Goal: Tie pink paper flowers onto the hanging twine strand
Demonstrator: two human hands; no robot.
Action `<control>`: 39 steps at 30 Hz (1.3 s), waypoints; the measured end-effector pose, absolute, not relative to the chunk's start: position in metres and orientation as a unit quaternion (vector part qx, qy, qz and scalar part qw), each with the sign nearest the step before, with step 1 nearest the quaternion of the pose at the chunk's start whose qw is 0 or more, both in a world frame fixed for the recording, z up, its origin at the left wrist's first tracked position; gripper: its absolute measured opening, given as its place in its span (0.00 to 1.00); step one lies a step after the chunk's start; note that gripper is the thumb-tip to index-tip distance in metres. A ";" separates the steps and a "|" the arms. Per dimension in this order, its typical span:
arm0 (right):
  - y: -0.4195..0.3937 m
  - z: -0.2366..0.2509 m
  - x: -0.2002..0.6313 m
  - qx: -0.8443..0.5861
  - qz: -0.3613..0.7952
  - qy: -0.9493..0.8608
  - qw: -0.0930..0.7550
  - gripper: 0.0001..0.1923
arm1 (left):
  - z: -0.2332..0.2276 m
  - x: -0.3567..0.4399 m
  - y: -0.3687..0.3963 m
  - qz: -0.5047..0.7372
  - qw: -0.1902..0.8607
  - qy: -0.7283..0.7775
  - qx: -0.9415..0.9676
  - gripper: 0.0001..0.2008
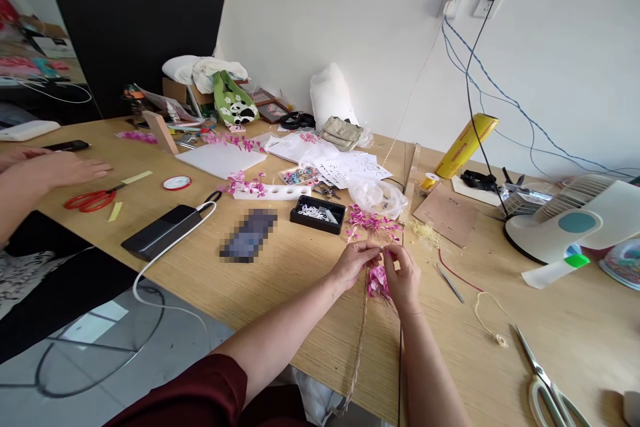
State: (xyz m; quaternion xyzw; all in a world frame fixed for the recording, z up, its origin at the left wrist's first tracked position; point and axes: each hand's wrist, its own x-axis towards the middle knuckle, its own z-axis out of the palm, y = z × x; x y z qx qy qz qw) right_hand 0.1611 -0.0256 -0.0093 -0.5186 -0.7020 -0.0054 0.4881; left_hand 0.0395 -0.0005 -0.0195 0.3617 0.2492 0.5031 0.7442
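My left hand [354, 263] and my right hand [406, 281] meet over the table, thumbs and fingertips pinched together. What lies between the fingertips is too small to make out. Just beyond them is a bunch of pink artificial flowers [373, 219]. More pink petals [378, 281] show between and below my hands. A braided beige cord [361, 340] runs from beneath my left hand down over the table's front edge. Right of my right hand lie metal tweezers [450, 282] and a red cord [457, 269].
Scissors [543, 380] lie at the front right, near a white fan [560, 220]. A black tray [317, 215] of small white pieces stands beyond my left forearm. Red-handled scissors [93, 199] and a black power bank [161, 230] lie leftward, beside another person's hand [65, 168].
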 end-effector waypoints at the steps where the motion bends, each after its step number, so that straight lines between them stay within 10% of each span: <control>1: -0.025 -0.009 0.161 -0.517 0.009 -0.696 0.498 0.05 | -0.020 0.039 0.000 0.499 0.748 0.249 0.360 0.17; 18: -0.024 -0.008 0.166 -0.464 0.247 -0.609 0.594 0.04 | -0.024 0.036 0.004 0.504 0.710 0.261 0.416 0.13; 39: -0.024 -0.005 0.164 -0.512 0.006 -0.705 0.491 0.02 | -0.017 0.031 0.005 0.450 0.678 0.235 0.532 0.14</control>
